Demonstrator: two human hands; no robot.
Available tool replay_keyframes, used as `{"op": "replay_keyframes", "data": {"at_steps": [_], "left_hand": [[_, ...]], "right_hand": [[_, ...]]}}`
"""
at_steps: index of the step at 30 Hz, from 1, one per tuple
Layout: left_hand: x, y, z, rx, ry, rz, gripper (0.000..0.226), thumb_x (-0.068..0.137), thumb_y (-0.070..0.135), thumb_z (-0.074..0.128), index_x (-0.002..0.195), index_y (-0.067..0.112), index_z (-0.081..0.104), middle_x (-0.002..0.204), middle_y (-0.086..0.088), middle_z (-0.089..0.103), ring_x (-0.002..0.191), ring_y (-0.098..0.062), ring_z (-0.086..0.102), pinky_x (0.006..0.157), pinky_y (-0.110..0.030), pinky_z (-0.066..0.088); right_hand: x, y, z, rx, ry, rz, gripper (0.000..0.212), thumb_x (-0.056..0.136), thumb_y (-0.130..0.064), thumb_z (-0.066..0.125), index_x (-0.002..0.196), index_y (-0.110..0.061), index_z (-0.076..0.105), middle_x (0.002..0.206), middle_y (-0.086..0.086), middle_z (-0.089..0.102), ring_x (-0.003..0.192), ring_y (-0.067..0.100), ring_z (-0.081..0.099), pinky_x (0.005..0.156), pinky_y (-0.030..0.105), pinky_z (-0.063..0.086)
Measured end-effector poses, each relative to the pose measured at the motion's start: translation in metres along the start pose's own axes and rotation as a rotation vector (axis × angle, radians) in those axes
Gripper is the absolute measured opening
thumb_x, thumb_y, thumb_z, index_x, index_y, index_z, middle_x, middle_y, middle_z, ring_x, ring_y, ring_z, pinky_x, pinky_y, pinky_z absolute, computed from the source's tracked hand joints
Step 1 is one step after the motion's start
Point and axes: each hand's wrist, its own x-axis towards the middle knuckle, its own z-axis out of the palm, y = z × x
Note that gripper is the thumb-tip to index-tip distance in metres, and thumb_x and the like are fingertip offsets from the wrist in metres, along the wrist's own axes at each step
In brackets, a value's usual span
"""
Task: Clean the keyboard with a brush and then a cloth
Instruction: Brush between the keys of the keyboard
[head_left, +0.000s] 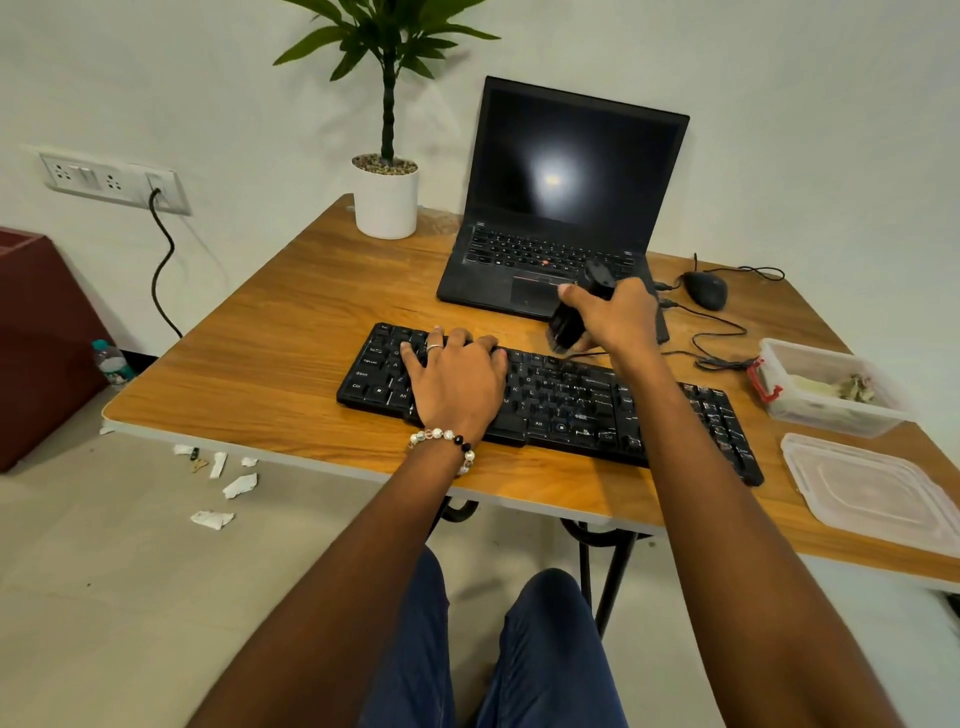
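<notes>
Both forearms reach over the table (270, 332): left hand (454, 376) lies flat, steadying the black keyboard (571, 405) at the near edge; right hand (615, 314) grips the brush (566, 325) above its back row. Brushing seems underway (no cloth visible), so wiping remains.

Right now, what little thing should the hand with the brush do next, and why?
Probably bring the brush down onto the top key rows and sweep sideways. The right hand grips it with the bristles just above the keyboard's back edge, and the left hand lies flat on the left keys, steadying it.
</notes>
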Motion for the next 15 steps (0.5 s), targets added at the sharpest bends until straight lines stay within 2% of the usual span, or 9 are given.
{"op": "replay_keyframes", "data": {"at_steps": [2,5,7,9,12,15], "left_hand": [[0.0,0.0,0.0,-0.001,-0.002,0.0,0.038,0.099,0.048,0.036,0.126,0.036,0.06,0.135,0.005,0.055,0.14,-0.024,0.031,0.112,-0.06,0.012],[0.0,0.0,0.001,0.001,0.002,0.0,0.038,0.099,0.048,0.036,0.125,0.036,0.06,0.134,0.006,0.055,0.139,-0.024,0.031,0.111,-0.061,0.013],[0.0,-0.001,0.001,-0.001,0.008,0.002,0.038,0.099,0.048,0.036,0.124,0.036,0.061,0.134,0.006,0.056,0.138,-0.024,0.032,0.111,-0.061,0.013],[0.0,0.0,0.001,-0.005,0.01,0.003,0.038,0.099,0.047,0.036,0.124,0.036,0.061,0.134,0.006,0.056,0.138,-0.024,0.033,0.112,-0.06,0.014],[0.0,0.0,0.0,-0.003,0.013,0.003,0.037,0.099,0.047,0.036,0.124,0.036,0.061,0.134,0.006,0.056,0.138,-0.024,0.033,0.112,-0.06,0.014],[0.0,0.0,0.001,-0.006,0.01,0.002,0.037,0.099,0.047,0.037,0.124,0.036,0.061,0.134,0.006,0.056,0.138,-0.024,0.033,0.112,-0.06,0.014]], "right_hand": [[-0.004,0.005,0.006,0.016,-0.067,0.003,0.034,0.089,-0.03,0.07,0.102,0.0,0.06,0.087,0.011,0.071,0.052,0.02,0.07,0.055,0.034,0.061],[-0.001,0.002,0.003,-0.027,-0.156,0.035,0.034,0.087,-0.027,0.072,0.099,0.003,0.06,0.085,0.014,0.071,0.041,0.018,0.062,0.038,0.025,0.05],[0.004,-0.002,-0.005,-0.055,-0.189,0.059,0.033,0.083,-0.025,0.073,0.095,0.002,0.06,0.082,0.014,0.071,0.035,0.015,0.055,0.035,0.024,0.045],[0.009,-0.002,-0.009,-0.081,-0.126,0.035,0.034,0.083,-0.028,0.073,0.098,0.0,0.06,0.083,0.013,0.071,0.037,0.015,0.056,0.036,0.024,0.046],[0.005,0.005,-0.008,-0.081,0.0,-0.008,0.039,0.088,-0.033,0.07,0.107,-0.001,0.059,0.088,0.011,0.07,0.051,0.019,0.068,0.045,0.028,0.055],[-0.002,0.014,-0.005,-0.072,-0.04,-0.024,0.036,0.09,-0.031,0.069,0.103,0.001,0.061,0.08,0.009,0.069,0.045,0.015,0.065,0.046,0.025,0.056]]}}
